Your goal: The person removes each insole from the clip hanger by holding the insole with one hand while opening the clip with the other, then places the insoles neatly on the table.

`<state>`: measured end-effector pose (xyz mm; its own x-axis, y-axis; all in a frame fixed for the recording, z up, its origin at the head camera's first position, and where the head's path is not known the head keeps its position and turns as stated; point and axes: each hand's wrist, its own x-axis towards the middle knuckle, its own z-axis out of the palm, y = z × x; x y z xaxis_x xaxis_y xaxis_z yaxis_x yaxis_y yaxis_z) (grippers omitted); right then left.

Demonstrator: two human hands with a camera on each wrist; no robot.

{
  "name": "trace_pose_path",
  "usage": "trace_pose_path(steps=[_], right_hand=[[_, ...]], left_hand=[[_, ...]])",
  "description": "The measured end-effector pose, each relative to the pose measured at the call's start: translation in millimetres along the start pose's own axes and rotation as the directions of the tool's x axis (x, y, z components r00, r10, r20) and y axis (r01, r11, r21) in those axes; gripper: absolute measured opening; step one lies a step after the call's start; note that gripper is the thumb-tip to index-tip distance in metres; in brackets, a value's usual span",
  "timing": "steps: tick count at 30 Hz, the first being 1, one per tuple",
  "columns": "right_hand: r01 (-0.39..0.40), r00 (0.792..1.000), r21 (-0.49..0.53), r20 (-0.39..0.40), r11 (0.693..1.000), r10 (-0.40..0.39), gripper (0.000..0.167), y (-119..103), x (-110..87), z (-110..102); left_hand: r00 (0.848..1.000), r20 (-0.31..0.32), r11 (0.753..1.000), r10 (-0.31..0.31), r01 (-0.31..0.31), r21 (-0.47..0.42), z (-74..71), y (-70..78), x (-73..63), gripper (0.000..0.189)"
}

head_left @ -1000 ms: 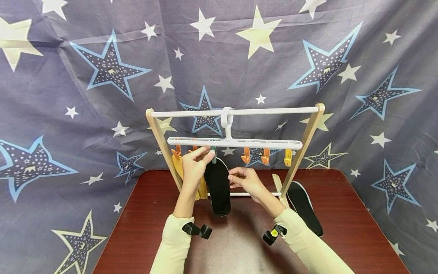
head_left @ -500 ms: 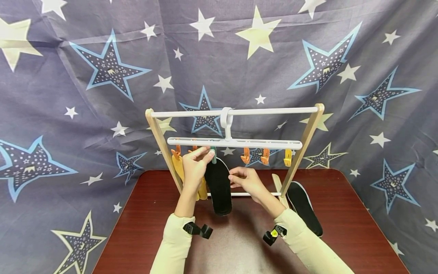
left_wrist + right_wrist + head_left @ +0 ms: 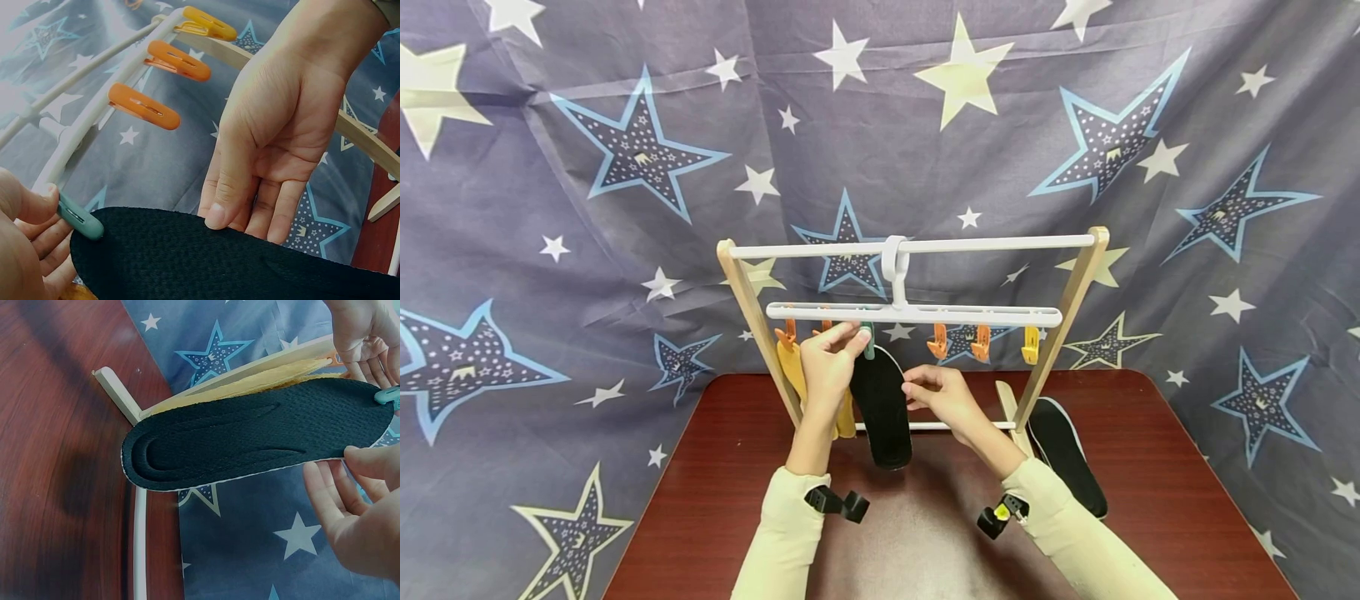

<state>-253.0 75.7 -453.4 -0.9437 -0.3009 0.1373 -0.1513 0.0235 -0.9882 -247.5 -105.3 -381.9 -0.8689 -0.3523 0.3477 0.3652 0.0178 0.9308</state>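
A black insole (image 3: pixel 882 412) with a pale edge hangs toe-up from a teal clip (image 3: pixel 80 217) on the white hanger (image 3: pixel 985 315). My left hand (image 3: pixel 826 362) pinches that clip between thumb and fingers, at the insole's top end. On the insole's right edge, my right hand (image 3: pixel 946 396) holds on with thumb above and fingertips behind, as the right wrist view shows. The clip's jaws overlap the insole's tip in the left wrist view. Partly hidden behind my left hand, a yellow cloth item (image 3: pixel 792 367) hangs from orange clips (image 3: pixel 787 333).
The hanger hooks over the top rail of a wooden rack (image 3: pixel 1078 292) on a red-brown table (image 3: pixel 715 500). Orange clips (image 3: pixel 981 342) and a yellow clip (image 3: pixel 1031 345) hang at right. A second insole (image 3: pixel 1066 458) lies right of the rack. Behind stands a starry curtain (image 3: pixel 700 125).
The insole's lower end has swung slightly to the right. Both hands keep nearly the same place and hold.
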Motion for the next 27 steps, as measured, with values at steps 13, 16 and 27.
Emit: trace_pose_path(steps=[13, 16, 27], right_hand=[[0.028, 1.0, 0.001, 0.002, 1.0, -0.028, 0.019, 0.3, -2.0, -2.4], [0.027, 1.0, -0.002, 0.002, 1.0, -0.027, 0.019, 0.4, -2.6, -3.1], [0.039, 0.999, 0.022, -0.005, 0.999, -0.039, 0.019, 4.5, -4.4, -6.3]], left_hand=[[1.0, -0.012, 1.0, 0.017, -0.017, 0.005, 3.2, -1.1, 0.0, 0.018], [1.0, -0.012, 1.0, 0.027, -0.026, 0.017, 3.0, -1.3, -0.1, 0.017], [0.999, -0.014, 0.999, 0.041, -0.041, 0.021, 4.3, 0.1, -0.6, 0.016]])
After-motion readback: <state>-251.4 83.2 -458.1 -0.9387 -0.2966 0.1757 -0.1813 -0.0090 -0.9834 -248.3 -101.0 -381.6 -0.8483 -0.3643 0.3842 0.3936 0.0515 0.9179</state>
